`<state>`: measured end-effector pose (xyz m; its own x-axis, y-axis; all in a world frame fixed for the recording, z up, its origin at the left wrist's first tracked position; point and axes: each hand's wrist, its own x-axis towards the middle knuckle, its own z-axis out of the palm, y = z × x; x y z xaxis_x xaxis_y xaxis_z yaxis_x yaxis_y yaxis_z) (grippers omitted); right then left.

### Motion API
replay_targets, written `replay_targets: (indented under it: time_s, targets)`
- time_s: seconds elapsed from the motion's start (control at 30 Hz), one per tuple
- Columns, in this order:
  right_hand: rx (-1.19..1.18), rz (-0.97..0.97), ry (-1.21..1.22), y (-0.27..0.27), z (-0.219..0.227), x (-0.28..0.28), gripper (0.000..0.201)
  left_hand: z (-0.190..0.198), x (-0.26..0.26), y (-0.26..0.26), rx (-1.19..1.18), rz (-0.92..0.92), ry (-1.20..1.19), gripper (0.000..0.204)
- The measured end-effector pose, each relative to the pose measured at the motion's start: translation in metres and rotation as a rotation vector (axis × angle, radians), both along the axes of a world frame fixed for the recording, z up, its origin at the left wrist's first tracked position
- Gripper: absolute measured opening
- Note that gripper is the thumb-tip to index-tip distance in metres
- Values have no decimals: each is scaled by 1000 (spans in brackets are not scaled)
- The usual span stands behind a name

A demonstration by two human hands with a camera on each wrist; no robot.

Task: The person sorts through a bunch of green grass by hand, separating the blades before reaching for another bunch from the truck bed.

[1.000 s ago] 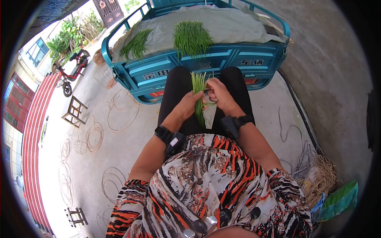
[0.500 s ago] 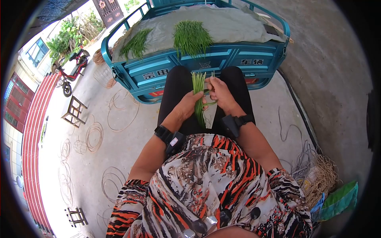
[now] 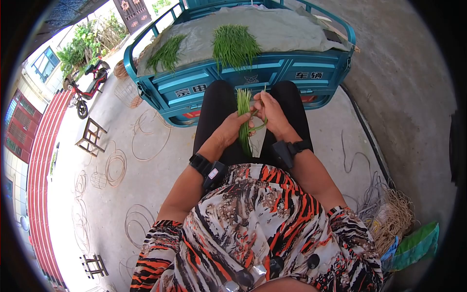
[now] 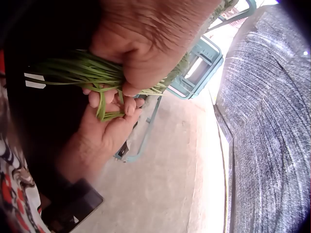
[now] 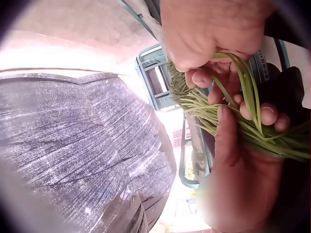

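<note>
In the head view, my left hand (image 3: 233,127) grips a bunch of chives (image 3: 244,100) between the thighs, its pale cut ends pointing toward the truck. The thumb lies across the stems in the right wrist view. Close beside it, my right hand (image 3: 272,116) pinches a few long green blades (image 5: 250,90) that loop out from the side of the bunch. The blades bend in a loop (image 4: 102,109) below the bunch in the left wrist view. Part of the right fingers is hidden behind the left hand there.
Ahead stands a teal cargo tricycle (image 3: 248,73) with a grey sheet (image 3: 287,34) over its bed. On it lie a larger chive pile (image 3: 236,46) and a smaller one (image 3: 168,53). Stools (image 3: 91,136) and wire hoops (image 3: 116,168) are at left, dry straw-like strands (image 3: 396,214) at right.
The right hand has shifted slightly up and right, drawing the pinched blades away from the bunch. The left hand keeps its grip almost in place.
</note>
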<state>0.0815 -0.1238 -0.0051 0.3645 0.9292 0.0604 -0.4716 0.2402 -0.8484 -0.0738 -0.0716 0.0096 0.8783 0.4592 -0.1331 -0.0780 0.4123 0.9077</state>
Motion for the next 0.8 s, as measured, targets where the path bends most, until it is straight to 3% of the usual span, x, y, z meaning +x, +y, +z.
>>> replay_targets:
  time_s: [0.33, 0.63, 0.8]
  targets:
    - [71, -52, 344, -3, 1, 4, 28, -6, 2, 2, -7, 24, 32, 22]
    - [44, 47, 274, -9, 7, 10, 24, -3, 1, 1, -23, 61, 49, 19]
    - [-120, 33, 136, -11, 3, 8, 25, -4, 2, 1, -36, 70, 19, 18]
